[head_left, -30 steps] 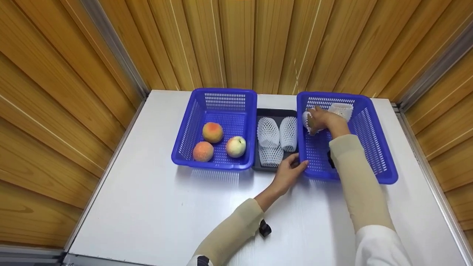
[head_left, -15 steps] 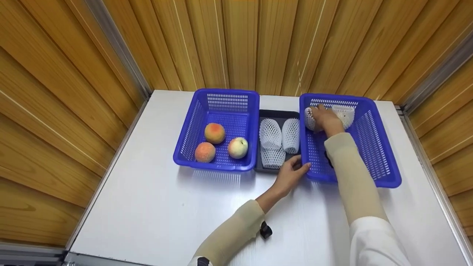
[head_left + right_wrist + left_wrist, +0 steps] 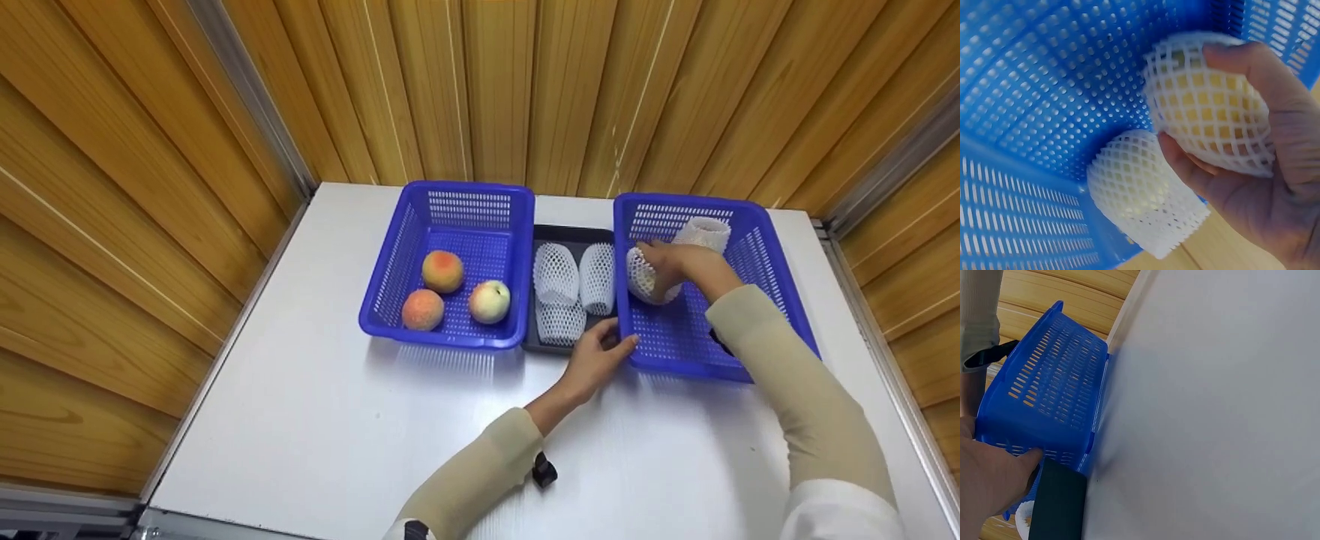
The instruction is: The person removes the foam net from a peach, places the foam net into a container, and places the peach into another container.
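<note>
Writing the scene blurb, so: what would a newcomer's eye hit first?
Likely the vivid blue left basket and right basket, with a dark tray of white foam nets between them. Next, three bare peach-like fruits toward the left basket's near end. Then, in the right basket, the right hand gripping a netted fruit, with a second netted fruit nearby.

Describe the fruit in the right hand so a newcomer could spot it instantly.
Start at the blue basket on the person's right. Inside, seek the white-netted fruit gripped by the right hand. It looks deeper yellow than its netted neighbour, which no hand holds.
</note>
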Demonstrator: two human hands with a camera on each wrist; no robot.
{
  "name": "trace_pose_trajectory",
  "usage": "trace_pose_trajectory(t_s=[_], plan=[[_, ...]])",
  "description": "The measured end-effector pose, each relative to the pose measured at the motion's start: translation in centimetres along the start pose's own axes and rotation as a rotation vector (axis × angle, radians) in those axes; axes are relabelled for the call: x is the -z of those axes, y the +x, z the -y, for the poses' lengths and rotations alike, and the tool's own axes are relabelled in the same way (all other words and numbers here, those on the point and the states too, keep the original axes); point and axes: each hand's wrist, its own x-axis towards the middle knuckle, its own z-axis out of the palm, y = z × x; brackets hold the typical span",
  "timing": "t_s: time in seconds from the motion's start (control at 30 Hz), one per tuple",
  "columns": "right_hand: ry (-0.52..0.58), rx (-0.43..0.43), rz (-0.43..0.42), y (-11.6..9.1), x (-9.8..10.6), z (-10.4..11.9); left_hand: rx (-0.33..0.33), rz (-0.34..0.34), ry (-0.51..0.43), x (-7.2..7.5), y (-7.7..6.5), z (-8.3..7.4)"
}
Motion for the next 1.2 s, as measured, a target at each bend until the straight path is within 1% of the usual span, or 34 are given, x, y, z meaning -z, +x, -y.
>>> trace_pose_trajectory(t_s=[0.07,0.13,0.23,0.33,0.43,0.53,0.57,0.63,0.7,0.77,0.97,1.1,1.2], plan=[[-0.015,0.008,0.064,-0.6,-0.3,0.0,0.002,-0.002,0.001,0.0,0.0,0.1],[-0.018,0.01,0.1,-1.1,-0.7,-0.1,-0.004,0.0,0.0,0.0,0.0,0.1],[0.004,0.006,0.107,-1.6,-1.1,-0.4,-0.014,0.01,0.006,0.0,0.0,0.1],[0.029,0.019,0.078,-2.1,-1.4,-0.7,-0.013,0.019,0.018,0.0,0.0,0.0],[0.044,0.089,0.021,-2.4,-1.5,-1.0,-0.009,0.021,0.023,-0.1,-0.1,0.0],[0.057,0.196,-0.081,-2.6,-1.7,-1.0,-0.015,0.015,0.021,-0.1,-0.1,0.1],[0.076,0.223,-0.113,-2.6,-1.7,-1.0,-0.017,0.012,0.02,-0.1,-0.1,0.2],[0.115,0.259,-0.161,-2.8,-1.9,-0.9,-0.022,0.005,0.021,-0.1,-0.1,0.2],[0.142,0.281,-0.187,-3.0,-2.0,-0.8,-0.022,0.002,0.018,-0.1,-0.1,0.2],[0.132,0.278,-0.196,-3.3,-2.3,-0.6,-0.018,0.001,0.017,-0.1,0.0,0.3],[0.029,0.223,-0.193,-3.6,-3.1,-0.9,-0.01,0.002,0.011,-0.1,0.0,0.2],[0.01,0.204,-0.191,-3.6,-3.2,-1.1,-0.008,0.0,0.002,-0.1,0.0,0.1],[0.021,0.176,-0.166,-3.5,-3.2,-1.1,-0.011,-0.001,0.004,-0.1,0.0,0.2]])
